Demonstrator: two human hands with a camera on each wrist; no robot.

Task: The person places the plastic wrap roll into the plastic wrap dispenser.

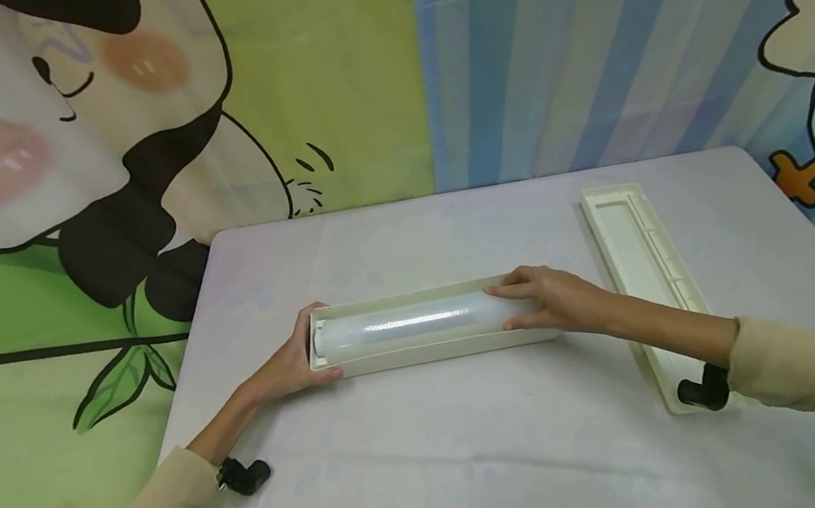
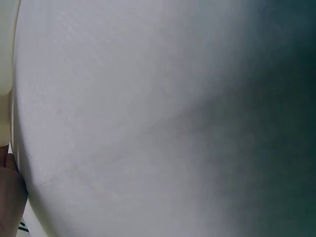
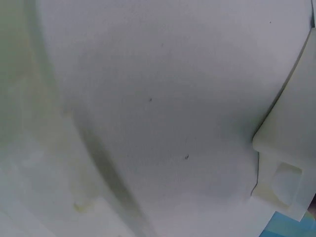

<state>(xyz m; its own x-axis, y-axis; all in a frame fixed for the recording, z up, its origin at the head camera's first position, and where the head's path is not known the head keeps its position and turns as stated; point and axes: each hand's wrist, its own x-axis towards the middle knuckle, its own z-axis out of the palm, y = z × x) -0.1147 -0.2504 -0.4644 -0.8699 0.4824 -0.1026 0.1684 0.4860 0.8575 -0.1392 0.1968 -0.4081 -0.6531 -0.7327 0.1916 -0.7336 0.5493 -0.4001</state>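
The right hand [image 1: 552, 300] hides the right end of the clear roll [image 1: 408, 327] and the far right corner of the box [image 1: 434, 354], while its forearm [image 1: 665, 327] and sleeve [image 1: 806, 376] cover part of the shallow tray [image 1: 625, 238]. In the left wrist view the left edge cuts off much of the left hand [image 2: 11, 200]; in the right wrist view, a pale shape [image 3: 29, 148] on the left is too blurred to name.
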